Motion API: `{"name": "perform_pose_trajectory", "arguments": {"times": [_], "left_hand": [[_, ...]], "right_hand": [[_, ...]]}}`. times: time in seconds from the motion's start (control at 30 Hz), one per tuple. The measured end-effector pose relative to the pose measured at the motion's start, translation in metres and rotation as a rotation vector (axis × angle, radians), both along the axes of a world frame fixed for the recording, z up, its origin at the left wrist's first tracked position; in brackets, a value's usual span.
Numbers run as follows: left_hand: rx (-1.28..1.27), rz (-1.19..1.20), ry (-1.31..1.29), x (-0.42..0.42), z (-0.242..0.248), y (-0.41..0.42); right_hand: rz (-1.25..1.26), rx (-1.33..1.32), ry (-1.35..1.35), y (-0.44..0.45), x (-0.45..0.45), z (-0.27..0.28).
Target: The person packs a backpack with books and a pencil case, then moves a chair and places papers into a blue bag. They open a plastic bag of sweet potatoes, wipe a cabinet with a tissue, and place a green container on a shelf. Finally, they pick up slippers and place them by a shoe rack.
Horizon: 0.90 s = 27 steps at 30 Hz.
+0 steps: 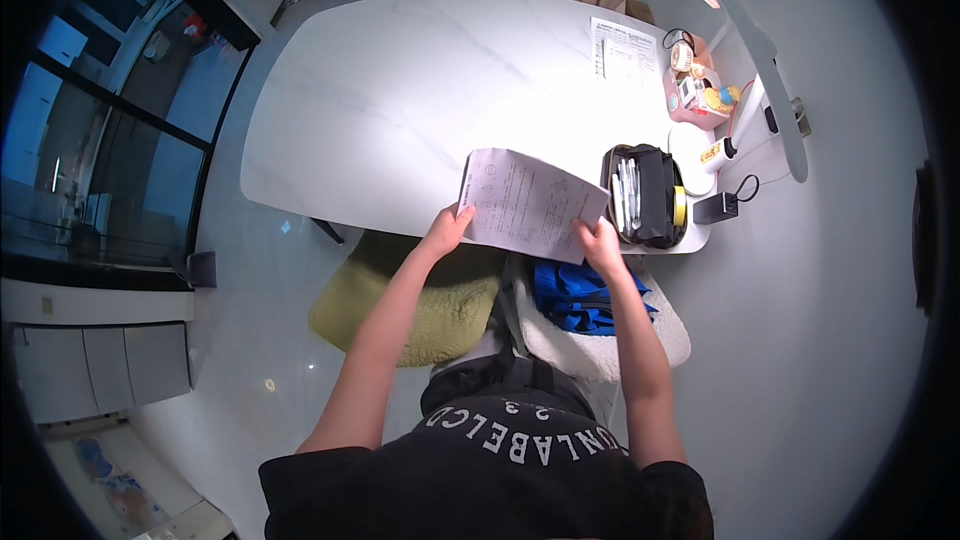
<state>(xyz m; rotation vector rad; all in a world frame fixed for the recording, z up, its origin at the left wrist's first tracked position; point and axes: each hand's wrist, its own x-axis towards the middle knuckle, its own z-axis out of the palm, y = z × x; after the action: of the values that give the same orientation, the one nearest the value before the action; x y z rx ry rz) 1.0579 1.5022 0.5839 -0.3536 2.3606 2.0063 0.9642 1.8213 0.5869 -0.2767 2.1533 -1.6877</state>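
Note:
Both hands hold up printed paper sheets (531, 204) over the near edge of the white marble-patterned table (390, 90). My left hand (448, 229) grips the lower left side, thumb on top. The lower right corner is pinched in my right hand (598, 241). Text and small diagrams cover the page, which bows slightly. Just right of the paper, an open black pencil case (646, 196) contains several pens (627, 195) and a yellow round item (679, 205). The fingers beneath the paper are hidden.
More printed sheets (624, 52) lie at the table's far right. Along the right edge stand a pink box (694, 101) of small items, a desk lamp (750, 112) and a black power adapter (716, 208). A green-covered chair (420, 307) and a white-covered chair (645, 337) holding a blue bag (577, 298) are below.

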Motion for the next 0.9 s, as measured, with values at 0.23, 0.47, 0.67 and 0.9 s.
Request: {"name": "perform_pose_trajectory", "arguments": {"times": [0.23, 0.47, 0.67, 0.9], "left_hand": [[0.264, -0.246, -0.365, 0.033, 0.115, 0.033], [-0.041, -0.308, -0.314, 0.014, 0.069, 0.122], [-0.533, -0.553, 0.174, 0.018, -0.002, 0.228], [-0.974, -0.740, 0.094, -0.018, -0.074, 0.245]], "right_hand": [[0.133, -0.383, -0.564, 0.061, 0.035, 0.106], [-0.296, -0.187, -0.353, 0.200, 0.077, 0.125], [-0.817, -0.200, -0.308, 0.298, 0.178, 0.136], [-0.980, -0.274, -0.448, 0.286, 0.245, 0.141]]}}
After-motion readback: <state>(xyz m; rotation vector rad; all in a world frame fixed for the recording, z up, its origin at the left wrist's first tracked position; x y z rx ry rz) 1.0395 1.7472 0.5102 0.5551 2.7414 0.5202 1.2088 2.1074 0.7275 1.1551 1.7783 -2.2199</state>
